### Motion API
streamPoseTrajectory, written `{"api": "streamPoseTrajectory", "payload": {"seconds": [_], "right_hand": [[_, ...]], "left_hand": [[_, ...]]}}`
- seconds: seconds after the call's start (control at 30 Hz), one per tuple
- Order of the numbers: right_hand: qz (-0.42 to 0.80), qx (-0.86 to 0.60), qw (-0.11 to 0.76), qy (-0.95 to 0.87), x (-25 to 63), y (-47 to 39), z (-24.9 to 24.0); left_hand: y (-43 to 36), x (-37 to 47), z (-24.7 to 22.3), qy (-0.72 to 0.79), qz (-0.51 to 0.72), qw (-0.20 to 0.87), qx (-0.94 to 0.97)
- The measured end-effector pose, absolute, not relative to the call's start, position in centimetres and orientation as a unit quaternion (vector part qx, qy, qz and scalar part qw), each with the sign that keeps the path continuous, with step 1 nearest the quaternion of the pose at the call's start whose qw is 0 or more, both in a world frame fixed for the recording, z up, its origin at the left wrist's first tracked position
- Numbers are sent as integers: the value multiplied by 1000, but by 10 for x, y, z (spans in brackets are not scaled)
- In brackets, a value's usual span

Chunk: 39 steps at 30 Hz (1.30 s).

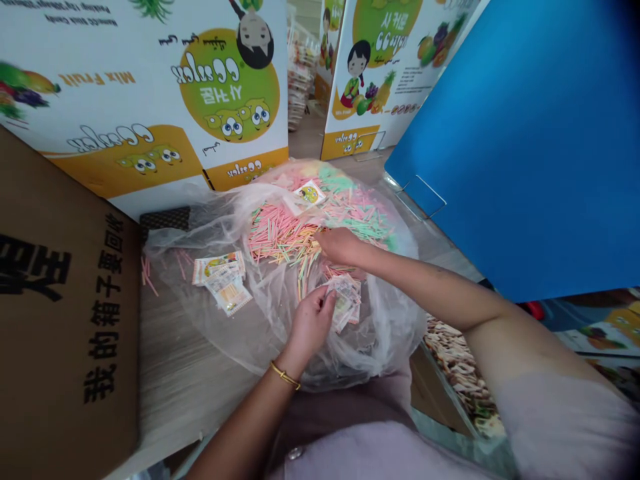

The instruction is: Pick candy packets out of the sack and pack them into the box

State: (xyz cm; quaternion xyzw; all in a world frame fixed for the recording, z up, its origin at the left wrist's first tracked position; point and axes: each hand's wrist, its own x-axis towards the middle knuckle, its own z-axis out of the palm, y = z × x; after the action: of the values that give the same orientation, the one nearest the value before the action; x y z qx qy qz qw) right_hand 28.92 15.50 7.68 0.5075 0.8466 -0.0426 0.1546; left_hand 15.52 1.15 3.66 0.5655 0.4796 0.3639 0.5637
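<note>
A large clear plastic bag (270, 320) lies spread on the table, with a heap of thin pink, green and yellow candy sticks (275, 230) in its mouth. My right hand (343, 247) is closed at the front of the heap, its fingertips pinched on candy sticks and partly hidden. Nearer to me, my left hand (313, 320) pinches the edge of a small clear packet (344, 300); other packets lie under it. One printed packet (310, 193) rests on top of the heap. Several filled packets (225, 283) lie on the bag to the left.
Printed white cartons (145, 87) stand along the back. A brown cardboard box (65, 300) borders the left side, and a blue panel (530, 153) the right. A wire loop (425, 197) sticks out near the panel. Loose pink sticks (147, 275) lie by the brown box.
</note>
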Motion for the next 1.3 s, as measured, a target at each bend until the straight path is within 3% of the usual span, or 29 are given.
{"api": "streamPoseTrajectory", "payload": {"seconds": [0.27,0.57,0.8,1.0,1.3], "right_hand": [[-68,512,106,849,306,158,70],[-38,485,2,874,319,153,73],[-143,324,33,934,277,117,74],[-107,229,134,958,256,103,56],[-33,413,100,905,282,145,79]], "left_hand": [[-5,147,34,464,412,506,598],[-24,101,26,585,398,582,402],[-36,82,13,597,390,578,397],[-36,75,2,625,443,578,279],[-41,77,-10,627,470,556,278]]}}
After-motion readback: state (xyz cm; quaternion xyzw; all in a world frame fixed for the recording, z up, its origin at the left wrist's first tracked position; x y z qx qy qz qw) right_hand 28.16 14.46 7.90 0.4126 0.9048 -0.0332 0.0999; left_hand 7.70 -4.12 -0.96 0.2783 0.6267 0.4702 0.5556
